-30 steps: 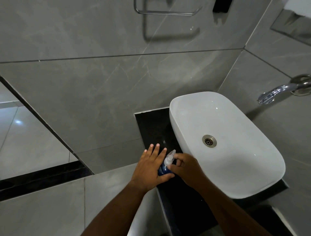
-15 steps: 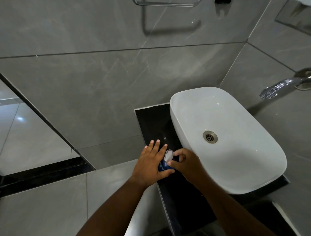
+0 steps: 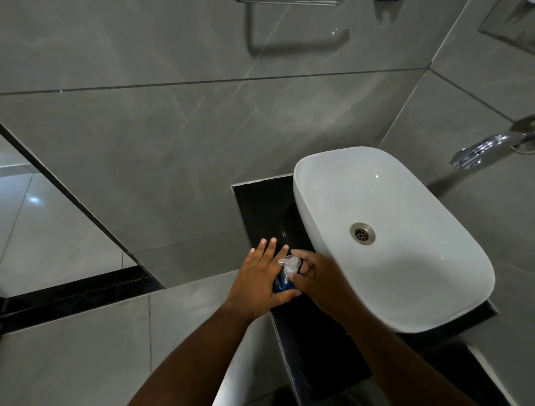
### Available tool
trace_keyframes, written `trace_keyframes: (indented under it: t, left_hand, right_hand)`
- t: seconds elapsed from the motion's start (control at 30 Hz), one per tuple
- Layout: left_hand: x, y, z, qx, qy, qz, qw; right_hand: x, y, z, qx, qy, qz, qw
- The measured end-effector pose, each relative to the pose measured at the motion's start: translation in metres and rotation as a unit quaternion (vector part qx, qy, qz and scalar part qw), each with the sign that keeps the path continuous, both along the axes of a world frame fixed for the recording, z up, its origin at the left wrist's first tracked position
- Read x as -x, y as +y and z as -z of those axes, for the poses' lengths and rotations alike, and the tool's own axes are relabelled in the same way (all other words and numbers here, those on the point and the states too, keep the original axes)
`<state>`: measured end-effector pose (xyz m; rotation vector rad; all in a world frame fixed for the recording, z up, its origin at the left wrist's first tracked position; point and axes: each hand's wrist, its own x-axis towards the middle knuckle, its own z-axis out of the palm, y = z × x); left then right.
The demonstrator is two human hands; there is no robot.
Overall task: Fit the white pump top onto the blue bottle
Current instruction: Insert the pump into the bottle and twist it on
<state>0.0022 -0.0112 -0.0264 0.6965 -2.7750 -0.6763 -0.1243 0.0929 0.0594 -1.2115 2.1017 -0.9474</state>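
Observation:
The blue bottle (image 3: 282, 285) stands on the black counter (image 3: 260, 208) just left of the sink. My left hand (image 3: 257, 281) wraps its body from the left, thumb across the front and fingers straight out behind it. The white pump top (image 3: 290, 264) sits on the bottle's neck with its spout pointing left. My right hand (image 3: 317, 275) holds the pump's collar from the right with curled fingers. Both hands hide most of the bottle.
A white oval basin (image 3: 318, 162) with a metal drain (image 3: 362, 233) fills the counter's right side. A chrome tap (image 3: 480, 150) juts from the right wall. Grey tiled walls surround the counter; a towel rail (image 3: 289, 2) hangs high on the wall.
The pump top has turned on the bottle: its spout pointed up-right a second ago and now points left. Both hands stay on the bottle. The view has tilted slightly.

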Motion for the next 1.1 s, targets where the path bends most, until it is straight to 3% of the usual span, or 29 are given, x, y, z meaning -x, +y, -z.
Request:
trace_keyframes:
  t: [0.2, 0.37, 0.5, 1.0, 1.1]
  left_hand:
    - [-0.0012, 0.0005, 0.0001, 0.011, 0.002, 0.004, 1.0]
    - [-0.0019, 0.0004, -0.0003, 0.006, 0.002, 0.003, 1.0]
    - [-0.0016, 0.0004, 0.0006, -0.004, 0.002, 0.002, 1.0]
    - [-0.002, -0.0008, 0.0003, -0.007, -0.003, 0.004, 1.0]
    - [-0.0016, -0.0007, -0.0003, -0.008, -0.002, 0.004, 1.0]
  right_hand:
    - [0.0002, 0.0002, -0.0023, -0.011, -0.014, 0.055, 0.998]
    - [-0.0001, 0.0018, 0.0014, -0.029, -0.001, -0.012, 1.0]
    - [-0.0002, 0.0032, 0.0053, -0.03, 0.031, 0.061, 0.997]
    - [0.0007, 0.0072, 0.0025, -0.036, -0.086, 0.051, 0.994]
    - [0.0018, 0.0066, 0.0048, -0.043, -0.072, 0.032, 0.996]
